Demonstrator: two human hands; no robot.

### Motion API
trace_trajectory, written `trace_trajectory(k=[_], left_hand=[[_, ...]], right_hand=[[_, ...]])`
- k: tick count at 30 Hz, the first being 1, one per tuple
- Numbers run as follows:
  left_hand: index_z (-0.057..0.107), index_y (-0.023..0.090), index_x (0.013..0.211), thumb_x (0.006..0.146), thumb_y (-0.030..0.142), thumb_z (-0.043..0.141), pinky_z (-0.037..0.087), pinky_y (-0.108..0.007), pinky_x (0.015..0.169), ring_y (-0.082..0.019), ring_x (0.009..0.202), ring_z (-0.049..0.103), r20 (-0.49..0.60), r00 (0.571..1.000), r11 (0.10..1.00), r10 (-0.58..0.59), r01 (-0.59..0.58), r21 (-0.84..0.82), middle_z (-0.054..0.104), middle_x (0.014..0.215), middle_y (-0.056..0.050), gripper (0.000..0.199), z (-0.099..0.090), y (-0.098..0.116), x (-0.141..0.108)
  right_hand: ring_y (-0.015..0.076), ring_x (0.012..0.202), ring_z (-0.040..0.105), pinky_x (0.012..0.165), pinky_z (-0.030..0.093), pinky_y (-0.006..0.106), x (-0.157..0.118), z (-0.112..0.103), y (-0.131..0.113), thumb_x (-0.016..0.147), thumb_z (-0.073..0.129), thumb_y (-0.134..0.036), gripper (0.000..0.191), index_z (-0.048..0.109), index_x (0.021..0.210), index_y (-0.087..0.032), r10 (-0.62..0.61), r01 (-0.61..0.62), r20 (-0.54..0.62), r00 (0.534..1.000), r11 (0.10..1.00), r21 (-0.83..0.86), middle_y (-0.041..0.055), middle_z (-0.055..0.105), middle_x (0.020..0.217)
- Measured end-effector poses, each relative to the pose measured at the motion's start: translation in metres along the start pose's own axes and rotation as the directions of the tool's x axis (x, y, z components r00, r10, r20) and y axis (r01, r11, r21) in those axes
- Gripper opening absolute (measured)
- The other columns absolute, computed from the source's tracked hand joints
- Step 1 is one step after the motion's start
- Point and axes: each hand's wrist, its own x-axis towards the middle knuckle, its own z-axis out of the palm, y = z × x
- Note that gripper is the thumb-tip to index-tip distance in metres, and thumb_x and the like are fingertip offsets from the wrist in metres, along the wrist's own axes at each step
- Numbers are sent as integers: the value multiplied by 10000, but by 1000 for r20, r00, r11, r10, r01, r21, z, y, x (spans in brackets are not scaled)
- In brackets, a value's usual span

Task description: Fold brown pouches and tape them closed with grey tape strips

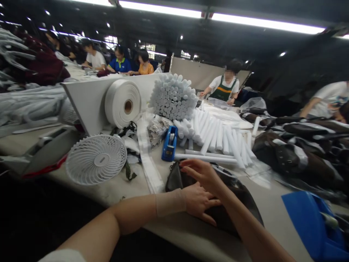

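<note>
A dark leather-like bag lies on the table right in front of me. My left hand, with a beige band round its wrist, rests on the bag with fingers stretched and apart. Just beyond it, my right hand reaches across over the bag's far left part, its fingers extended and slightly bent. I see nothing held in either hand. Close behind the bag stands a blue tape dispenser, and a white rolled tube lies along the bag's far edge.
White rolled tubes are piled behind. A white fan and a large white roll stand left. Dark bags are heaped right, with a blue dispenser-like object nearer. A co-worker stands across the table.
</note>
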Motion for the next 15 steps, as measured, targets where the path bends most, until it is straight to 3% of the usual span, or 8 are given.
trace_trajectory(k=[3, 7, 9, 12, 15], left_hand=[[284, 102, 1506, 856, 624, 530, 240, -395, 1184, -291, 1470, 195, -9, 1000, 997, -1, 1, 72, 263, 1577, -154, 869, -4, 2, -7], [240, 216, 1532, 945, 553, 310, 329, -361, 1139, -248, 1489, 118, 44, 997, 942, -71, 52, 331, 158, 1619, -38, 680, -13, 6, -14], [185, 278, 1540, 959, 471, 214, 369, -373, 1110, -245, 1485, 112, 145, 986, 886, -82, 5, 463, 138, 1623, 15, 613, -15, 6, -12], [77, 309, 1543, 947, 345, 197, 427, -343, 1063, -236, 1460, 196, 276, 958, 789, -79, -109, 605, 137, 1622, 29, 609, -9, 1, -5], [101, 323, 1540, 966, 309, 188, 480, -305, 1020, -208, 1430, 287, 191, 982, 771, -2, -120, 625, 204, 1603, 22, 581, 8, -9, 2]], right_hand=[[228, 907, 678, 736, 558, 329, 87, 65, 3, 843, 644, -441, 406, 637, 1130, -153, 121, -119, 154, 981, 993, -24, 124, 667, 1152], [318, 1112, 590, 974, 450, 442, 170, 120, 18, 797, 711, -388, 462, 616, 1123, -75, 249, -246, 8, 968, 961, -123, 198, 627, 1178], [349, 1110, 577, 983, 425, 493, 193, 131, 23, 776, 722, -417, 481, 621, 1088, -65, 283, -288, -58, 957, 950, -122, 212, 634, 1138], [311, 956, 627, 913, 469, 466, 208, 133, 27, 683, 792, -414, 364, 670, 867, -125, 331, -339, -107, 937, 938, -66, 122, 688, 910], [223, 788, 643, 814, 512, 349, 209, 132, 32, 621, 831, -342, 248, 660, 671, -169, 327, -324, -113, 938, 945, 47, 15, 651, 677]])
